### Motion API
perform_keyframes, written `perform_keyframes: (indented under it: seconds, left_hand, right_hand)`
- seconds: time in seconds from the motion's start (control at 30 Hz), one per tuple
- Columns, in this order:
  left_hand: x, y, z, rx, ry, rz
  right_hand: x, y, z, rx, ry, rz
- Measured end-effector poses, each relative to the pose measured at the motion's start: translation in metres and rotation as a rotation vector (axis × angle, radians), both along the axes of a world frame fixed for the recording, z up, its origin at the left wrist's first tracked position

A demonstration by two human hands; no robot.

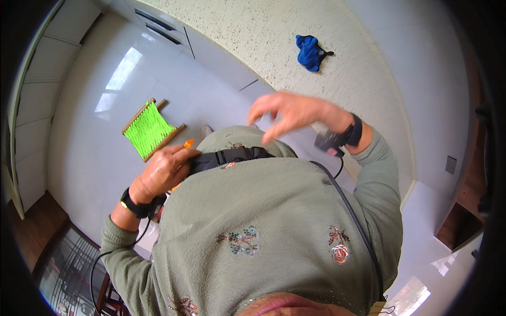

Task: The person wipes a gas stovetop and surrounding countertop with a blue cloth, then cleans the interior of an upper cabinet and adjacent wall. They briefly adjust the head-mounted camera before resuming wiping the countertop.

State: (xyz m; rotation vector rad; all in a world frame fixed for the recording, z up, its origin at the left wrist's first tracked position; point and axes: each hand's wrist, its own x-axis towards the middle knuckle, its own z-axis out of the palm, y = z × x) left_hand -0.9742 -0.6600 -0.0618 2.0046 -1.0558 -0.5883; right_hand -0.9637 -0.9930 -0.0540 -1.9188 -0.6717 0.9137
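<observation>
My left hand (164,172) is closed at the side of a black waist belt (203,162), which has a plastic buckle (233,155). A small orange piece (189,143) sticks out past its fingers; what this belongs to is hidden. My right hand (290,114), blurred, hangs in front of my waist near the counter edge, fingers apart and nothing in them. Each wrist wears a black strap (354,130) with a small dark device (330,143) and a cable. On the speckled counter (253,37) lies a crumpled blue cloth (309,53) with a dark loop.
A low wooden stool (134,117) with a bright green woven cord seat (149,131) stands on the glossy tiled floor (87,150). White cabinets (37,106) line the far left. Drawers with dark handles (163,33) sit under the counter. A black cable (348,201) runs over my sweater.
</observation>
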Motion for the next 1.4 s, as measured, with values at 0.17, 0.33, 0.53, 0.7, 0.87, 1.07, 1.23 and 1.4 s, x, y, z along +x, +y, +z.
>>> perform_keyframes:
  seconds: [0.17,0.33,0.53,0.7,0.87,1.07,1.23,1.4]
  left_hand:
    - [-0.014,0.032,0.008,0.004,0.110,-0.031]
    - [-0.028,0.046,0.019,-0.070,0.292,-0.094]
    - [-0.026,0.042,0.037,-0.027,0.319,-0.173]
    - [-0.020,0.032,0.030,0.028,0.321,-0.190]
    - [-0.012,0.022,0.011,0.107,0.329,-0.140]
    - [0.006,0.029,0.019,0.209,0.650,-0.071]
    - [0.018,0.027,0.019,0.125,0.735,-0.110]
    - [0.024,0.027,0.017,0.019,0.321,-0.333]
  right_hand:
    - [0.051,-0.153,-0.078,-0.636,-0.659,-0.843]
    - [0.049,-0.212,-0.151,-0.832,-0.512,-1.038]
    - [0.072,-0.181,-0.154,-1.051,-0.400,-1.010]
    - [0.083,-0.144,-0.153,-0.793,-0.518,-1.133]
    - [0.113,-0.049,-0.160,-0.919,-0.737,-0.882]
    - [0.121,0.010,-0.171,-0.718,-1.044,-0.702]
    - [0.062,-0.044,-0.176,-0.724,-1.148,-0.810]
    - [-0.045,-0.141,-0.171,-1.181,-0.967,-1.158]
